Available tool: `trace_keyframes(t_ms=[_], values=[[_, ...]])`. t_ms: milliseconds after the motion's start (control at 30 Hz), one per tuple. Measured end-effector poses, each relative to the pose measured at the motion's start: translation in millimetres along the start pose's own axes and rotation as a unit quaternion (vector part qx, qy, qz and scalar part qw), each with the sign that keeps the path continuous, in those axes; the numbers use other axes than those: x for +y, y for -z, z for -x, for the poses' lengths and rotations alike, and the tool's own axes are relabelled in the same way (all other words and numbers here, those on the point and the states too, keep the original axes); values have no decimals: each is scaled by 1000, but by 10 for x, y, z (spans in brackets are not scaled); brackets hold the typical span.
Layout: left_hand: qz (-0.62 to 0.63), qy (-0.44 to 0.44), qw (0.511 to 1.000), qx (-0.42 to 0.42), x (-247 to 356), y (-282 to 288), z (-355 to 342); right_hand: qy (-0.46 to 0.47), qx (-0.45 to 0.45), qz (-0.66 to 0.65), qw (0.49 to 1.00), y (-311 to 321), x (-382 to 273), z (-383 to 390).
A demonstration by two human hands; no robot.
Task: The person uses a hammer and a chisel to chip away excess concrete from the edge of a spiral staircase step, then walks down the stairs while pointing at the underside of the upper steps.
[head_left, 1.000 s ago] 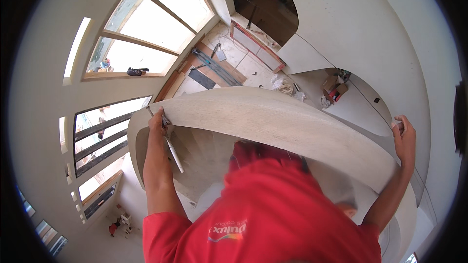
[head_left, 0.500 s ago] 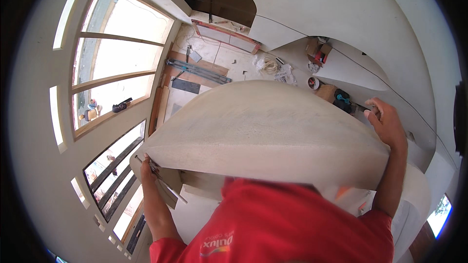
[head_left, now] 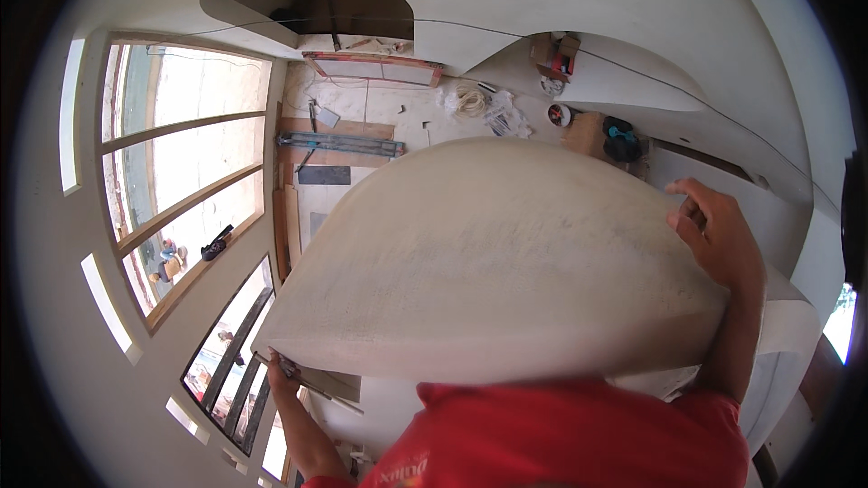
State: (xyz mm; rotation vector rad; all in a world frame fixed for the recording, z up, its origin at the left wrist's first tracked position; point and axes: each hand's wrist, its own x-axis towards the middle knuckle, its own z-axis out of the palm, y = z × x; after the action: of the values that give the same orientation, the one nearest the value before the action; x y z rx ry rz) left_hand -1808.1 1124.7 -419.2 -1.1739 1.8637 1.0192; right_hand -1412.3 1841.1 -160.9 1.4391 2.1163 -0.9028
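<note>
My right hand (head_left: 719, 239) has its grip clenched on the right edge of a large, pale grey, flat rectangular board (head_left: 488, 262), fingers curled over the rim. My left hand (head_left: 282, 370) grasps the board's lower left corner from beneath, only its fingers showing under the edge. The board lies nearly flat in front of my chest, spanning between both hands and covering most of the middle of the view, just above my red shirt (head_left: 561, 438). Beyond it, on the pale floor (head_left: 389, 113), a long metal rail tool (head_left: 339, 143) lies near the wooden-framed windows (head_left: 181, 181), well apart from the board. A coil of white cable (head_left: 467, 99) and a dark power tool (head_left: 622, 138) lie farther off by the curved white wall (head_left: 723, 54).
</note>
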Motion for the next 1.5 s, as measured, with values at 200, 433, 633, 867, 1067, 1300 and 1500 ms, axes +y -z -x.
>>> trace_keyframes(t_ms=[200,433,633,867,1067,1300,1500], values=[[2,9,1000,-12,13,70,4,-2,1,-11,1000,28,-25,-40],[-12,16,1000,-6,49,94,16,-1,20,-30,999,40,48,-46],[8,2,1000,11,-36,122,-11,6,10,-21,1000,64,66,-66],[3,20,1000,-13,-8,272,-169,5,6,-37,999,62,98,-70],[-22,37,998,-37,38,374,-209,5,4,-48,999,79,78,-73],[9,36,999,4,-22,263,-156,0,-1,-42,999,73,94,-65],[32,56,997,-32,38,336,-231,-9,-4,-48,999,82,85,-62]])
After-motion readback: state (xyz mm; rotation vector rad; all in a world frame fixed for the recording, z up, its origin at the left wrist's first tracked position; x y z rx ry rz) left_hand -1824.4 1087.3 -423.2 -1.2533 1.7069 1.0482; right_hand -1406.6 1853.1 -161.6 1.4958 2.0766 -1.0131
